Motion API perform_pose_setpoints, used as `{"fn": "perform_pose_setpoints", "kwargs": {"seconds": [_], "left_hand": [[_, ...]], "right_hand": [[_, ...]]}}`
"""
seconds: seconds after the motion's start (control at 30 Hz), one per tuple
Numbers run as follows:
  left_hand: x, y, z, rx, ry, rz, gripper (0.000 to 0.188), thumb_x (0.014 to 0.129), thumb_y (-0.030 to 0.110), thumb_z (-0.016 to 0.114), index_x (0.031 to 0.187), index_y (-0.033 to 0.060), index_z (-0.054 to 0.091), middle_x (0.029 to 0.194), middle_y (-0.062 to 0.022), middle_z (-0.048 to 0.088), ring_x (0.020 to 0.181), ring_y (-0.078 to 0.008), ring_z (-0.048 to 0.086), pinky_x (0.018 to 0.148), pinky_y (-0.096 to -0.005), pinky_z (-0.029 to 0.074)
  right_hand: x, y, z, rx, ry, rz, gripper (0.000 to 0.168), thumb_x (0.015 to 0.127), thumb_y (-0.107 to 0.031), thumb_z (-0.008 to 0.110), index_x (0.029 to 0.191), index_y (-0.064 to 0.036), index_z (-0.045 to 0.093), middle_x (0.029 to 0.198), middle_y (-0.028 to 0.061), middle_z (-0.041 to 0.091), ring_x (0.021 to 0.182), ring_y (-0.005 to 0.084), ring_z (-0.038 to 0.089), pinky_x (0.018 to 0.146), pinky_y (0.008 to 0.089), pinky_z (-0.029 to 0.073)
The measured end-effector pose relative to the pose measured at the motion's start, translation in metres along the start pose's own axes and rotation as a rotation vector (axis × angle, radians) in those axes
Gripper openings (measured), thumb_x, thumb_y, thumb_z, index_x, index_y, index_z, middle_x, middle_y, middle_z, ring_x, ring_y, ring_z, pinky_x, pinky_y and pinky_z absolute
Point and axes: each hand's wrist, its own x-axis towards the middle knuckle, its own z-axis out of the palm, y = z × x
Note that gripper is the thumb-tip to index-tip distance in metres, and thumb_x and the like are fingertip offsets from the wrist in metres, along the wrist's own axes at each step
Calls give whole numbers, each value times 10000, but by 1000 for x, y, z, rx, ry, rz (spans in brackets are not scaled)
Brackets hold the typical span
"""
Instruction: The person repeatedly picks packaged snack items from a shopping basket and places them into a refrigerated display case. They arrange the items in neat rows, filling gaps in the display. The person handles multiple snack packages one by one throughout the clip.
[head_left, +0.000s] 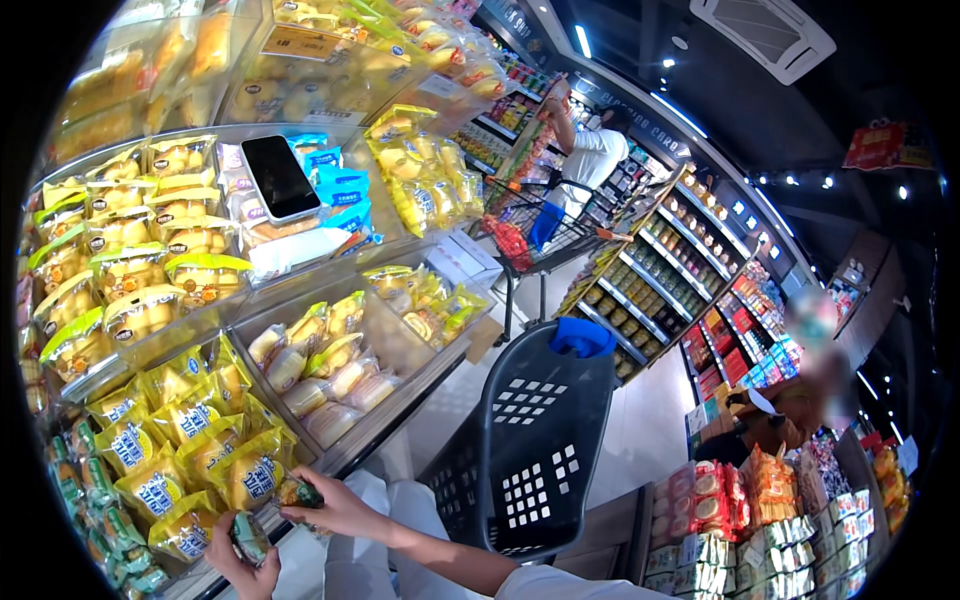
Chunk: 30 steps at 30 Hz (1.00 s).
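My left hand (244, 559), low in the view, is closed around a small green-wrapped snack packet (250, 537). To its right, my right hand (330, 506) grips another small packet with a dark green and clear wrapper (298, 493). Both hands are in front of a bin of yellow-wrapped cakes (187, 420). Similar green packets (112, 525) lie in the bin at the lower left. Farther back, a smartphone (279, 178) with a dark screen rests on packaged breads in a clear divided bin.
A dark plastic shopping basket (551, 442) with a blue handle stands right of my legs. A wire shopping cart (551, 240) and a person in a white top (592, 161) are beyond. Another person (780, 412) is at right, near stacked snack packets (772, 517). Shelves of jars (652, 277) line the aisle.
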Motion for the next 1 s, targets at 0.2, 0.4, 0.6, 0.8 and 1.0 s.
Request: {"fn": "perform_pose_setpoints", "kwargs": {"seconds": [0.2,0.4,0.6,0.8,1.0], "left_hand": [[1,-2,-2,132,3,105,698,713,555,622,1088,-28,540,926,-148,581,842,-299,545,751,-377,397],[2,-12,12,232,97,343,733,631,613,638,1010,-11,577,734,-122,546,618,-296,549,577,-373,404],[-6,-17,-2,286,97,239,746,625,668,601,1014,32,609,808,-97,581,724,-280,554,666,-359,370],[19,-1,3,135,55,393,613,580,508,738,976,55,621,700,-62,566,536,-224,538,484,-327,411],[14,14,-12,143,105,388,577,642,488,731,1003,55,606,705,-50,569,566,-229,586,509,-318,458]], "right_hand": [[-1,2,8,37,-16,-6,527,804,-259,724,1186,-28,443,967,69,580,868,96,516,767,258,429],[-13,23,-20,190,72,-150,468,776,-152,741,1160,-31,502,997,37,580,987,101,523,851,255,427],[-1,-36,-185,384,854,222,314,858,-307,647,1069,-87,572,883,25,593,775,136,572,669,301,487],[-47,-74,-275,244,877,-237,250,882,-310,602,1019,-108,549,828,31,599,676,125,591,547,255,493],[-36,-41,-108,-253,168,-128,444,730,10,688,1147,8,535,1167,84,597,847,87,547,749,229,457]]}}
